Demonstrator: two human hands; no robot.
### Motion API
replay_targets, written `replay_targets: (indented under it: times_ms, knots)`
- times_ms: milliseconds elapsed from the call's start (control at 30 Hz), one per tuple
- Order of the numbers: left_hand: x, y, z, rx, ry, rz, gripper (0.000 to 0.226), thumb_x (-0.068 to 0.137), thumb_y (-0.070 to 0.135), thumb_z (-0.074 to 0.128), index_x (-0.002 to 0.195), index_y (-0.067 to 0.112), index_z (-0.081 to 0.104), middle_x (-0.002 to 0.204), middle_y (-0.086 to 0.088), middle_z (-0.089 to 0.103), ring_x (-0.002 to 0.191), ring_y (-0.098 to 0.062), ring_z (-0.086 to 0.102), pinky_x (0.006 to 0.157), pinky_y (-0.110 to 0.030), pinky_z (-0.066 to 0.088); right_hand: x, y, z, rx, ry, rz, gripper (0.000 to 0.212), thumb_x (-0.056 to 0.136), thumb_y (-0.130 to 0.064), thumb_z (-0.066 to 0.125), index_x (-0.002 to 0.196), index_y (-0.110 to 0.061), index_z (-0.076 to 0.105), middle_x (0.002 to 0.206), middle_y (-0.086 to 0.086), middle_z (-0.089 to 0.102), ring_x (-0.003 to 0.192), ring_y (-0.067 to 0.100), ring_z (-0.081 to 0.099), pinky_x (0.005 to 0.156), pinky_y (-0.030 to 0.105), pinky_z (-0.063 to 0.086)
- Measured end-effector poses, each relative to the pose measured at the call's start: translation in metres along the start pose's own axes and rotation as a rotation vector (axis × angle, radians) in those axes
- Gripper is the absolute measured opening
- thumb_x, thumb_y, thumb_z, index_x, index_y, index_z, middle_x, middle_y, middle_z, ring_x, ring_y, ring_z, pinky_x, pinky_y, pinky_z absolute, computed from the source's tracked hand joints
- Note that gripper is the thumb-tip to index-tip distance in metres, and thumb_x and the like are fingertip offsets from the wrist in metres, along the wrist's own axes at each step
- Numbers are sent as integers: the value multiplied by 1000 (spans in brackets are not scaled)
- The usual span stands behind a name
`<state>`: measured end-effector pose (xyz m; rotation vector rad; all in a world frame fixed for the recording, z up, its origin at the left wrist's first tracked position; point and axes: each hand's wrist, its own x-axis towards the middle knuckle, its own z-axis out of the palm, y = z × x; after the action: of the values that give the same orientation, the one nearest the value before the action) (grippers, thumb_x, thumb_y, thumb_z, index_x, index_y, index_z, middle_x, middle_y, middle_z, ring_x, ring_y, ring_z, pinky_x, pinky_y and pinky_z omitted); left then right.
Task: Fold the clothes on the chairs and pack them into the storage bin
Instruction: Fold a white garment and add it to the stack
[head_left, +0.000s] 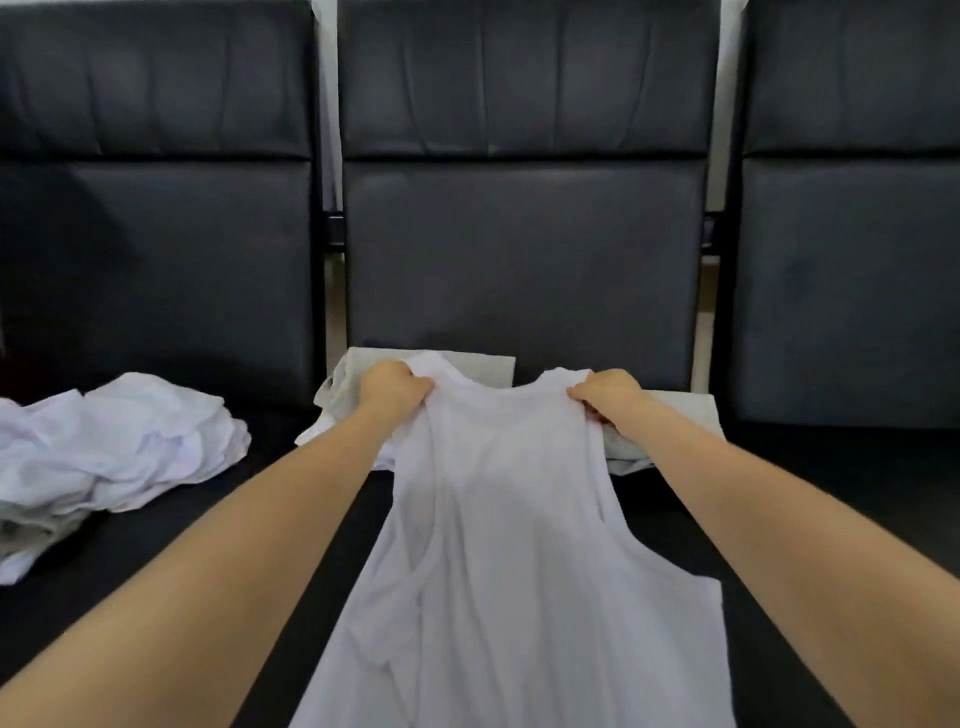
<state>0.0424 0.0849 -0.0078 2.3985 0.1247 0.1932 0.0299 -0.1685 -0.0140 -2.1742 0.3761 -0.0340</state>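
Note:
A white sleeveless top (509, 525) stretches from the middle chair seat toward me, neckline at the far end. My left hand (392, 387) grips its left shoulder strap and my right hand (605, 392) grips the right strap, both with fingers curled into the cloth. Under the straps lies a pale grey folded garment (483, 364) on the same seat. A loose pile of white clothes (114, 452) sits on the left chair seat. No storage bin shows in this view.
Three dark padded chairs stand side by side, the middle backrest (524, 249) right behind the garments. The right chair seat (857, 467) holds nothing visible. Narrow gaps with metal frame parts separate the chairs.

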Motion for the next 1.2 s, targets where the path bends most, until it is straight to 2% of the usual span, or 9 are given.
replay_targets:
  times_ms: [100, 167, 300, 467, 567, 767, 900, 1033, 1200]
  knots:
    - [-17, 8, -5, -176, 107, -34, 35, 92, 29, 58, 62, 16, 44, 61, 3, 47, 61, -14, 46, 62, -27, 36, -24, 2, -12, 113, 155, -120, 28, 90, -14, 54, 65, -3, 54, 73, 17, 54, 76, 30, 50, 73, 36, 44]
    - [-42, 12, -9, -216, 126, -6, 41, 91, 29, 58, 58, 16, 36, 57, 1, 38, 55, -14, 40, 55, -26, 32, -53, 4, -22, 131, 221, -206, 26, 92, -11, 50, 81, 11, 61, 87, 30, 59, 82, 42, 52, 75, 40, 48]
    - [-113, -4, -11, -80, -156, 65, 21, 89, 29, 57, 77, 14, 50, 77, -2, 54, 73, -19, 52, 66, -30, 40, -130, 23, -37, 73, 35, -237, 23, 95, -14, 52, 87, 1, 67, 82, 8, 63, 74, 17, 57, 58, 19, 44]
    - [-179, -34, -27, 371, -371, 151, 37, 85, 41, 62, 116, 23, 52, 110, 2, 57, 94, -15, 54, 79, -26, 46, -177, 71, -39, -361, -203, -224, 39, 87, -31, 65, 108, 2, 63, 86, 9, 61, 80, 22, 58, 67, 24, 40]
    - [-196, -43, -37, 293, -474, 116, 40, 83, 37, 68, 118, 21, 55, 108, 1, 58, 90, -13, 56, 74, -22, 49, -194, 90, -39, -461, -232, -240, 44, 81, -40, 71, 116, -17, 58, 97, -4, 52, 89, 12, 52, 76, 23, 40]
    - [-206, -52, -43, 314, -405, 103, 26, 81, 30, 70, 101, 15, 61, 88, 7, 53, 89, -13, 55, 71, -21, 44, -207, 104, -45, -451, -177, -281, 16, 82, -30, 70, 78, -19, 58, 76, -7, 53, 77, 14, 52, 61, 22, 36]
    - [-187, -67, -63, 316, -274, 61, 11, 81, 12, 56, 79, 8, 65, 82, -11, 60, 75, -17, 50, 62, -25, 39, -204, 99, -58, 6, -137, -185, 21, 91, -19, 61, 92, 1, 64, 88, 8, 61, 85, 19, 56, 78, 33, 45]
    - [-167, -86, -83, 230, -16, 48, 23, 87, 8, 50, 96, 1, 69, 98, -9, 67, 90, -21, 59, 74, -27, 41, -207, 83, -72, 685, -56, -105, 9, 95, -11, 55, 95, -7, 63, 99, 8, 65, 93, 20, 62, 90, 36, 49]
    - [-160, -87, -94, -713, 7, -101, 29, 96, 6, 44, 121, 14, 57, 116, -10, 57, 97, -19, 55, 79, -28, 48, -205, 71, -62, 852, 84, -40, 7, 93, -19, 60, 88, -14, 59, 98, 4, 64, 95, 21, 61, 90, 38, 51]
